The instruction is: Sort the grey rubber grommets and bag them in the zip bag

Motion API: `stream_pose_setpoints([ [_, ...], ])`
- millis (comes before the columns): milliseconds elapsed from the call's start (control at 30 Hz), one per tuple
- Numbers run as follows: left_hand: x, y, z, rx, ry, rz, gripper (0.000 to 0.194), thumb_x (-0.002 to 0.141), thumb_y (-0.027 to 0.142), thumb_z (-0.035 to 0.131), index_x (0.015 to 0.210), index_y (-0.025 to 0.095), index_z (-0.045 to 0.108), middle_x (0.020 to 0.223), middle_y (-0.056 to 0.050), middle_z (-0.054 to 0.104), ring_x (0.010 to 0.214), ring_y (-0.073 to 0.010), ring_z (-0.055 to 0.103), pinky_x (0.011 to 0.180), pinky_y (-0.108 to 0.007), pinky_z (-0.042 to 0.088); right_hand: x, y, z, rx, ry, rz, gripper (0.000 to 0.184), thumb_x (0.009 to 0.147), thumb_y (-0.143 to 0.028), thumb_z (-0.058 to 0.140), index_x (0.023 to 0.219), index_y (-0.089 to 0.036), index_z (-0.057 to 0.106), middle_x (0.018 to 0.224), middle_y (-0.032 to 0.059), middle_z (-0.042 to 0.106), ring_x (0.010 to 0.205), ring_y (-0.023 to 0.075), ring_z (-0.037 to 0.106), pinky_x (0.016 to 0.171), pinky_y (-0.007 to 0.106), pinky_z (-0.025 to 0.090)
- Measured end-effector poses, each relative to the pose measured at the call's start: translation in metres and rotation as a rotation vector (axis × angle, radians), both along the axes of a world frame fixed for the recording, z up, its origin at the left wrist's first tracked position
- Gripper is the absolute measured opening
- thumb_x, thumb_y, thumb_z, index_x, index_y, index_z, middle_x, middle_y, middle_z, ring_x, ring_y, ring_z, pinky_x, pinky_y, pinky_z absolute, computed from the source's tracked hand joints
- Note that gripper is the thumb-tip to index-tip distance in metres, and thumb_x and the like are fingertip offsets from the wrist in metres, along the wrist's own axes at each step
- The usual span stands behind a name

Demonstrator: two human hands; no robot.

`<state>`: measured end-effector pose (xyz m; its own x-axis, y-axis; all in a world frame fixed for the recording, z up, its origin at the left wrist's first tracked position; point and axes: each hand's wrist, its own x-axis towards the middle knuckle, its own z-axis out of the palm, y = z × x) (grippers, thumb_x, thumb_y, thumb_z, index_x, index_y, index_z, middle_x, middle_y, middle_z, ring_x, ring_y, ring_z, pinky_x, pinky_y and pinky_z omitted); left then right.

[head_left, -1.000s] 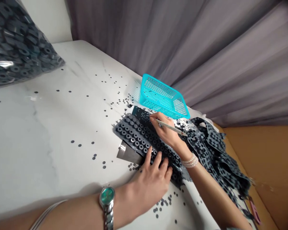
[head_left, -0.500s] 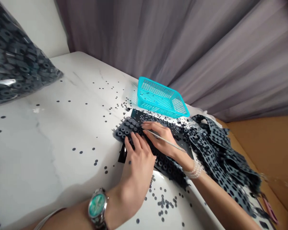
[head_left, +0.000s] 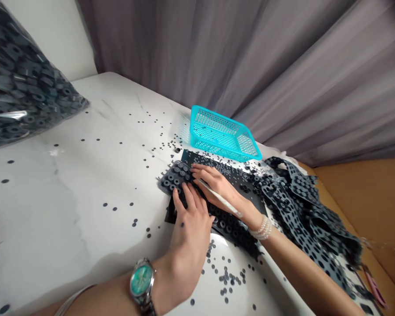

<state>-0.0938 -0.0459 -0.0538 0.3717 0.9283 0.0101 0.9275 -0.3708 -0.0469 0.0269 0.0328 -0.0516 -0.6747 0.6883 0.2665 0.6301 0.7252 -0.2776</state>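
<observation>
A dark rubber sheet [head_left: 173, 177] covered in rows of ring-shaped pieces lies on a black board [head_left: 257, 199] on the table. My left hand [head_left: 192, 219] rests on the sheet with its fingers spread, pressing it flat. Just right of it, my right hand [head_left: 219, 186] is closed round a thin white stick-like tool [head_left: 222, 201], whose back end slants toward my wrist. The tool's tip is hidden at my fingers over the sheet. Many small black discs [head_left: 228, 278] are scattered about the board and table.
A turquoise plastic basket [head_left: 224, 153] stands beyond the board. On the right is a heap of perforated dark sheeting [head_left: 303, 206], with pink-handled scissors [head_left: 375, 287] near it. A clear bag of dark ring pieces [head_left: 26, 87] sits at the left. A grey curtain [head_left: 197, 52] hangs behind the white marbled table [head_left: 69, 210].
My right hand has tilted a little, and more of the tool's broad white side shows. The left hand keeps its place on the sheet. The whole view has shifted slightly.
</observation>
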Motion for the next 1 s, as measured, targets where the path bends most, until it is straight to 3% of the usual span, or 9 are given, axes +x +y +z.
stream_pose_setpoints([
  [167,0.004,0.0,-0.008,0.051,0.026,-0.001,0.056,0.091,0.038,0.048,0.131,-0.001,0.051,0.133,-0.028,0.052,0.126,-0.04,0.047,0.101,-0.058,0.039,-0.001,0.003,-0.005,-0.045,0.15,-0.058,0.015,0.096,-0.018,0.039,0.102,-0.02,0.053,0.12,0.014,0.062,0.128,0.0212,0.05,0.098,0.042,0.05],
  [400,0.004,-0.004,-0.016,0.155,0.079,0.015,0.055,0.09,0.04,0.049,0.13,0.003,0.053,0.132,-0.026,0.054,0.122,-0.0379,0.051,0.099,-0.056,0.041,0.025,0.02,-0.01,-0.037,0.482,-0.416,0.008,0.094,-0.027,0.047,0.091,-0.021,0.052,0.11,0.0107,0.069,0.127,0.0229,0.051,0.101,0.045,0.045],
  [567,0.002,-0.004,-0.012,0.154,0.049,0.022,0.053,0.09,0.039,0.048,0.129,0.004,0.055,0.131,-0.024,0.055,0.122,-0.0372,0.051,0.1,-0.055,0.04,0.021,0.009,-0.006,-0.155,0.375,-0.286,0.009,0.094,-0.027,0.048,0.095,-0.021,0.055,0.119,0.0101,0.066,0.13,0.0215,0.048,0.104,0.045,0.044],
  [733,0.0,-0.004,-0.008,0.118,0.025,-0.008,0.055,0.091,0.036,0.047,0.131,-0.002,0.051,0.133,-0.028,0.052,0.123,-0.0398,0.049,0.1,-0.056,0.04,0.006,-0.005,-0.001,-0.137,0.201,-0.082,0.011,0.094,-0.021,0.046,0.099,-0.021,0.057,0.123,0.0112,0.063,0.132,0.0219,0.044,0.104,0.047,0.045],
  [1000,0.003,-0.003,-0.006,0.026,0.005,-0.008,0.059,0.092,0.035,0.045,0.134,-0.007,0.044,0.134,-0.033,0.048,0.126,-0.0435,0.044,0.102,-0.061,0.036,0.004,-0.004,-0.005,-0.098,0.129,-0.051,0.011,0.095,-0.019,0.043,0.1,-0.02,0.053,0.125,0.0137,0.06,0.129,0.0238,0.048,0.102,0.047,0.048],
])
